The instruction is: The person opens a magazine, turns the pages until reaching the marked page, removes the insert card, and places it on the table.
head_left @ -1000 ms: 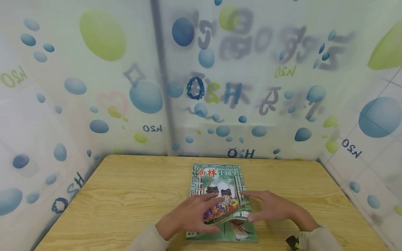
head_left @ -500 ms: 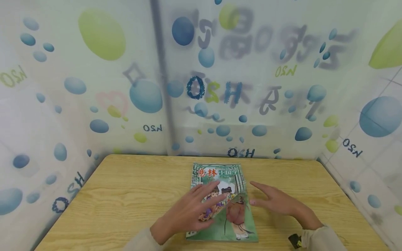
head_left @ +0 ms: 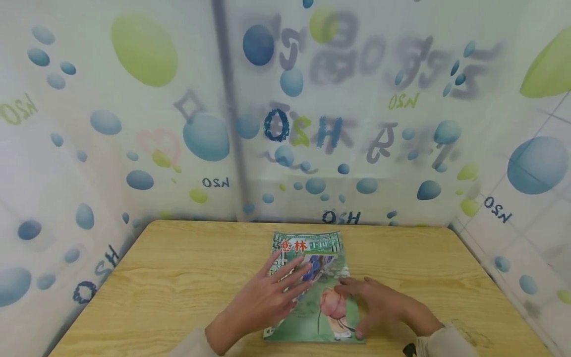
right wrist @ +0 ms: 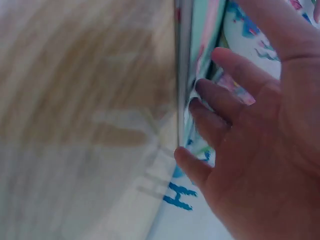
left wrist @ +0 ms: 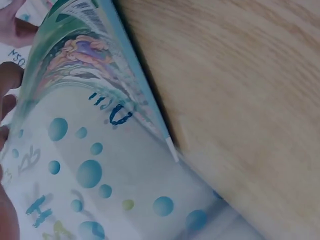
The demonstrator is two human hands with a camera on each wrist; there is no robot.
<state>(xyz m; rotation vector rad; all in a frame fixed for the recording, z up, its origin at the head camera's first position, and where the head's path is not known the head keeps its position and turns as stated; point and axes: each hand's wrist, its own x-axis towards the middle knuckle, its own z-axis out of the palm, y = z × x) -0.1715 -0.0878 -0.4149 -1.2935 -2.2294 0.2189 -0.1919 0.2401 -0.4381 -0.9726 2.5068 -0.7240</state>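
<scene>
Magazine (head_left: 314, 312) lies on the tabletop (head_left: 200, 267), a page curling up, left grip (head_left: 263, 300) splayed over it, probably to steady it. Right grip (head_left: 376, 305)'s loosely bent at its right edge, apparently holding nothing, maybe just guarding that side.

1 wood-grain table (head_left: 187, 277), white sheeting (head_left: 263, 171) behind it with blue and green bubbles (head_left: 206, 138) and mirrored H2O lettering (head_left: 301, 131).

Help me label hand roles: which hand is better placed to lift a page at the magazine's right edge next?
Probably the right hand: it is at the right edge of the magazine, while the left hand spreads across its left side.
</scene>
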